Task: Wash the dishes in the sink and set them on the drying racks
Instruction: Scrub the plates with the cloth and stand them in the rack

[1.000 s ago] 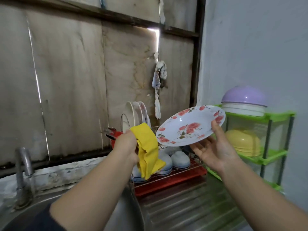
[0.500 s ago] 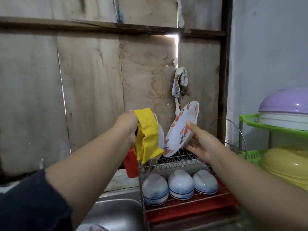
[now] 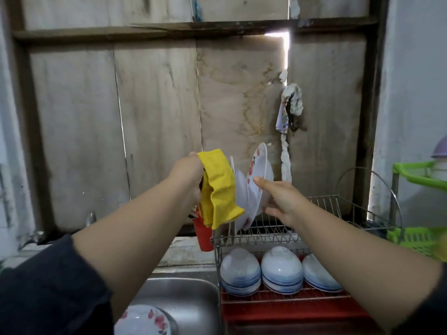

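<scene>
- I judge the step in hand to be racking: I am standing a washed floral plate point(image 3: 259, 180) on edge in the top tier of the wire drying rack point(image 3: 321, 209), at its left end, beside other white plates point(image 3: 242, 189) already upright there
- My right hand point(image 3: 281, 201) is mostly spread, thumb up against the plate's near face and the fingers at its lower rim; whether it truly grips or only steadies the plate I cannot tell
- My left hand point(image 3: 188, 176) is closed round a yellow cloth point(image 3: 217, 189), which hangs down in front of the rack's left corner, over a red cup point(image 3: 204, 235)
- Next, I think, the plate must settle into a slot before my right hand lets go
- Another floral plate point(image 3: 142, 320) lies in the sink point(image 3: 193, 301) below, apparently unwashed
- Three bowls point(image 3: 280, 272) sit upside down on the lower tier
</scene>
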Demonstrator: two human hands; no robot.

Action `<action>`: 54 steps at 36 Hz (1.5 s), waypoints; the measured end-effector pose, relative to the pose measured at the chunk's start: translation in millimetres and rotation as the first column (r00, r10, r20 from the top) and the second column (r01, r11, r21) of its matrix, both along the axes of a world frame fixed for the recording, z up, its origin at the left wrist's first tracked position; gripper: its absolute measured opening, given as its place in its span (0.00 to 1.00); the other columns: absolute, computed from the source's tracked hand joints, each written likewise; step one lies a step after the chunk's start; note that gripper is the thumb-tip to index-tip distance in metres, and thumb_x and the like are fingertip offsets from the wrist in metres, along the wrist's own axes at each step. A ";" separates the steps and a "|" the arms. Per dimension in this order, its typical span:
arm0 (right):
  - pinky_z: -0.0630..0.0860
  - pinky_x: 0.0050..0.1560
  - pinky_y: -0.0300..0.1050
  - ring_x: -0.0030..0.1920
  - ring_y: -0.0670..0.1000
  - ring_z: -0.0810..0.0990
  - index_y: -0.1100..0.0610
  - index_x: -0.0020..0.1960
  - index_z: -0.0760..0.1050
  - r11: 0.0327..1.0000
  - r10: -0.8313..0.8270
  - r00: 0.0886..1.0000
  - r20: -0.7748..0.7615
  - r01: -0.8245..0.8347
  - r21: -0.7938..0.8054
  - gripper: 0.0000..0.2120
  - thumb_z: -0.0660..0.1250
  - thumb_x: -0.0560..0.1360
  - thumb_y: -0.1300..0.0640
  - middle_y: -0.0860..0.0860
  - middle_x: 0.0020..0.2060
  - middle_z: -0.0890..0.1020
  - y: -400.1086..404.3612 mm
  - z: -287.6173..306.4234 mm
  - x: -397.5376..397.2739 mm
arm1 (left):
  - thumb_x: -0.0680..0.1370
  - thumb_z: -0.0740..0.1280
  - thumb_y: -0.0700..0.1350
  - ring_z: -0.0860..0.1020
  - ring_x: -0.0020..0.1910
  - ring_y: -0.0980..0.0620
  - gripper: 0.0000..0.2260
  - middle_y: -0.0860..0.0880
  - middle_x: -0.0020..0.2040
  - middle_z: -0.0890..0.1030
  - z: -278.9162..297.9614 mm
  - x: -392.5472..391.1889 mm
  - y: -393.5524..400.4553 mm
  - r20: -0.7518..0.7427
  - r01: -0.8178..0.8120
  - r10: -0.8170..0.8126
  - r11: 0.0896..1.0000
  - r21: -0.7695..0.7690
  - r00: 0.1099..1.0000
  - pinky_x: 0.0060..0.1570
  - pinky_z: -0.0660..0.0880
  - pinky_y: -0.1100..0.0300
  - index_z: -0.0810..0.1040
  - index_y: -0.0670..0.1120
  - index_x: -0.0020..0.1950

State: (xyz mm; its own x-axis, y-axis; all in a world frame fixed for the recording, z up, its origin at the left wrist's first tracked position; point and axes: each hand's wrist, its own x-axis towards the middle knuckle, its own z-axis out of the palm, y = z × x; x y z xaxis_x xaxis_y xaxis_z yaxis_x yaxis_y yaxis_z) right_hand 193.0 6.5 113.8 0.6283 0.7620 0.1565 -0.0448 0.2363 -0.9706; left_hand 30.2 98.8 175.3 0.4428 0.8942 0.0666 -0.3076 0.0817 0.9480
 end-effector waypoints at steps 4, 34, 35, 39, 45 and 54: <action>0.74 0.61 0.57 0.60 0.55 0.76 0.59 0.65 0.67 0.999 -0.043 0.999 0.006 0.043 -0.024 0.39 0.78 0.62 0.45 0.55 0.62 0.75 8.3 -2.7 0.5 | 0.82 0.56 0.53 0.79 0.54 0.42 0.20 0.39 0.57 0.79 -2.3 1.0 1.4 0.013 -0.013 0.013 1.000 -0.021 1.000 0.56 0.76 0.49 0.74 0.40 0.65; 0.76 0.45 0.44 0.49 0.51 0.79 0.60 0.61 0.70 0.978 0.022 0.956 0.294 0.041 -0.205 0.29 0.73 0.69 0.43 0.54 0.52 0.79 8.2 -19.2 -13.9 | 0.81 0.53 0.52 0.76 0.56 0.42 0.18 0.42 0.55 0.77 -3.7 1.8 -4.4 -0.188 -0.122 0.137 0.988 0.091 0.972 0.62 0.71 0.46 0.73 0.42 0.61; 0.76 0.49 0.46 0.52 0.52 0.79 0.59 0.61 0.71 0.976 0.020 0.951 0.309 0.049 -0.212 0.29 0.73 0.68 0.42 0.54 0.52 0.80 7.8 -20.3 -13.5 | 0.81 0.53 0.52 0.76 0.56 0.43 0.18 0.43 0.55 0.77 -4.4 2.3 -4.0 -0.181 -0.127 0.145 0.986 0.106 0.973 0.61 0.72 0.47 0.72 0.42 0.62; 0.72 0.59 0.48 0.61 0.53 0.74 0.57 0.69 0.67 0.966 0.020 0.913 0.408 0.088 -0.244 0.37 0.67 0.70 0.35 0.52 0.62 0.76 -0.2 -17.9 -17.1 | 0.81 0.53 0.53 0.75 0.57 0.41 0.17 0.41 0.57 0.77 -5.7 0.3 -6.3 -0.155 -0.113 0.121 0.992 0.059 0.981 0.63 0.70 0.45 0.73 0.43 0.59; 0.69 0.59 0.45 0.61 0.52 0.73 0.58 0.66 0.68 0.952 -0.186 0.817 0.546 0.287 -0.106 0.23 0.61 0.78 0.44 0.55 0.64 0.73 -10.1 -16.0 -32.1 | 0.82 0.56 0.55 0.78 0.54 0.40 0.17 0.40 0.53 0.79 -14.2 -8.2 -8.9 -0.066 -0.058 0.055 0.997 -0.056 0.996 0.60 0.73 0.45 0.74 0.42 0.55; 0.74 0.42 0.32 0.48 0.43 0.79 0.55 0.58 0.72 0.997 0.070 0.875 0.478 -0.048 -0.056 0.16 0.61 0.78 0.44 0.48 0.51 0.80 -20.6 -24.4 -90.3 | 0.82 0.54 0.56 0.78 0.42 0.42 0.19 0.39 0.45 0.79 -34.9 -32.2 -19.3 0.044 0.097 -0.091 0.983 -0.156 0.995 0.34 0.74 0.51 0.73 0.43 0.61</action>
State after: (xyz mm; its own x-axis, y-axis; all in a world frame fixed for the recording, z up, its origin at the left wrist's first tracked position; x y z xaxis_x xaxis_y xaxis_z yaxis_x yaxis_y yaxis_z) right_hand 102.7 -14.2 89.4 0.4378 0.8077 0.3948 0.4163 0.2071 -0.8853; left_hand -2.0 79.6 140.4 0.5249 0.8494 -0.0542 -0.3259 0.2594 0.9091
